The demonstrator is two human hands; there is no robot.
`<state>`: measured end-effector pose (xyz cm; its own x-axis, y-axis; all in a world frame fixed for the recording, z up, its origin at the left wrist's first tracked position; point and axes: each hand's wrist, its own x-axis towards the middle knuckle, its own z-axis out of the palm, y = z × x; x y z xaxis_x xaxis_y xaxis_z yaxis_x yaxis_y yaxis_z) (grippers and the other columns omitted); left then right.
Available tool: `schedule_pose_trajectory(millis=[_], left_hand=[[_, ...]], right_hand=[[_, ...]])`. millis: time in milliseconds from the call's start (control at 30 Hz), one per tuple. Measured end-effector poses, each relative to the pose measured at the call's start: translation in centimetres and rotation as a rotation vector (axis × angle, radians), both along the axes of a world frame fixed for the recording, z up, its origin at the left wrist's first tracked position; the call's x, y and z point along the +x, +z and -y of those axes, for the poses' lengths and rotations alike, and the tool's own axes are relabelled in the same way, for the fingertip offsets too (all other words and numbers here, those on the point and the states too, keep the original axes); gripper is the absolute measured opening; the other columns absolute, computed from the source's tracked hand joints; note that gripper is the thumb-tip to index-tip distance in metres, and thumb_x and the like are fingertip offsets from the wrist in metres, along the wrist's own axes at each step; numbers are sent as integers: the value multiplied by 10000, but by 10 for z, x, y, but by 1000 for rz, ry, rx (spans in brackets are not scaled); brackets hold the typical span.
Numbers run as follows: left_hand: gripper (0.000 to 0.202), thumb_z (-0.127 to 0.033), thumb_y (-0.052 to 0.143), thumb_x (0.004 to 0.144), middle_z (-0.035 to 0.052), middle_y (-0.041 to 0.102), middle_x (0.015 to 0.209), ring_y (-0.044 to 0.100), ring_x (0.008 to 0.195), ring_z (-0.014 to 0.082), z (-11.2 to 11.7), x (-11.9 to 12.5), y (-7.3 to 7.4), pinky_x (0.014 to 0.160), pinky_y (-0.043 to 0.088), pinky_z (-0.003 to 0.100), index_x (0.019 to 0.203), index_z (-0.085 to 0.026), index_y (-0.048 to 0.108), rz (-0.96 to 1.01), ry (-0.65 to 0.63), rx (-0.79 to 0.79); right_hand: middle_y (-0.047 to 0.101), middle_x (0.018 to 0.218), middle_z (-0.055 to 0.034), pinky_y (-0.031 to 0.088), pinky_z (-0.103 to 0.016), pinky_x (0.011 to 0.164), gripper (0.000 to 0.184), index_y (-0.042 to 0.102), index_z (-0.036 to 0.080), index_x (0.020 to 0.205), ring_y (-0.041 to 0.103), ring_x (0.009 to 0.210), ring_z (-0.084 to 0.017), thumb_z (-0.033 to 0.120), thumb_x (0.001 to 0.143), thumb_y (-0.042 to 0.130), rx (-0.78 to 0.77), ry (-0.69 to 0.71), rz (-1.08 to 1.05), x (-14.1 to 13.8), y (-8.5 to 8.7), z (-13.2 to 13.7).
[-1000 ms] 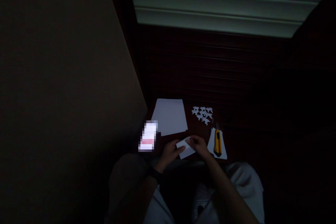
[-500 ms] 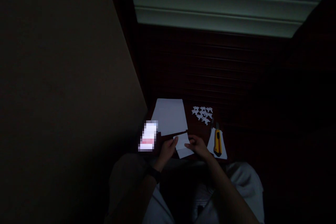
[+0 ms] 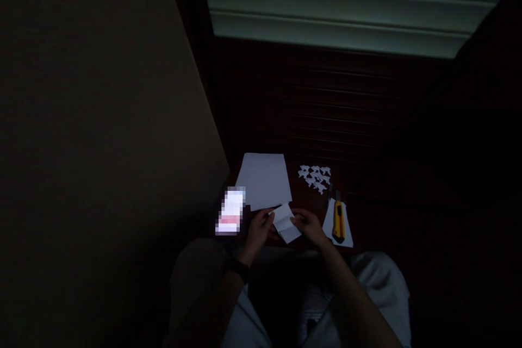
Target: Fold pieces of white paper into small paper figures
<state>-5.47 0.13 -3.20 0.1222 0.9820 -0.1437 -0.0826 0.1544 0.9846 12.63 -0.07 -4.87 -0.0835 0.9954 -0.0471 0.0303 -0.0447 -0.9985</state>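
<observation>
Between my hands is a small white sheet of paper (image 3: 286,223) with crease lines across it, slightly tilted. My left hand (image 3: 260,229) pinches its left edge, thumb on top and fingers underneath. On the opposite edge, my right hand (image 3: 309,225) grips the paper with the thumb over it. The fingertips under the sheet are hidden. Just beyond lies a stack of larger white paper (image 3: 265,180). To the right, a yellow utility knife (image 3: 338,222) rests on smaller white paper pieces (image 3: 328,228).
Several small folded paper figures (image 3: 315,176) lie grouped at the back right of the dark small table (image 3: 296,190). A bright, pixelated phone-like object (image 3: 230,211) is at the left. A wall (image 3: 122,119) rises on the left, and slatted panels (image 3: 318,98) stand behind the table.
The small sheet has turned and tilted between my hands, its folds showing differently. My right thumb has shifted slightly right toward its edge. The things on the table have stayed put.
</observation>
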Motion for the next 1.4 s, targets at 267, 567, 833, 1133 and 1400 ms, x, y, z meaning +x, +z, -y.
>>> schedule_pose_trajectory(millis=[267, 567, 833, 1133, 1400], left_hand=[[429, -442, 503, 758, 62, 626, 833, 616, 559, 140, -2, 1, -1, 396, 526, 246, 1100, -186, 535, -8, -14, 14], [434, -388, 585, 724, 108, 651, 910, 641, 651, 184, -5, -1, -10, 503, 558, 297, 1073, -131, 553, 78, 4, -52], [387, -378, 634, 669, 106, 659, 785, 626, 620, 192, -8, -4, -1, 465, 527, 268, 924, -87, 615, -15, -229, -35], [348, -373, 643, 658, 105, 658, 803, 622, 644, 180, -9, -11, 1, 492, 505, 239, 861, -93, 622, -20, -231, -25], [354, -354, 677, 628, 115, 657, 826, 626, 691, 201, -7, -11, -1, 560, 530, 300, 849, -85, 613, 87, -170, -85]], right_hand=[[613, 697, -14, 409, -247, 537, 490, 540, 165, 1076, 543, 595, -145, 334, 632, 661, -65, 28, -63, -3, 5, 1], [592, 654, 1, 409, -252, 556, 429, 580, 161, 1007, 533, 576, -133, 301, 615, 682, -85, -73, -236, 6, 2, -1], [606, 673, 10, 400, -237, 542, 486, 557, 190, 1073, 536, 577, -126, 289, 614, 684, -84, 95, -106, 4, 18, 3], [656, 805, -48, 433, -288, 607, 505, 585, 159, 1034, 587, 672, -177, 329, 575, 708, -177, 136, -135, 6, 26, 2], [667, 787, -62, 418, -291, 608, 426, 646, 143, 928, 582, 639, -169, 331, 553, 719, -179, 62, -192, 7, 17, 2]])
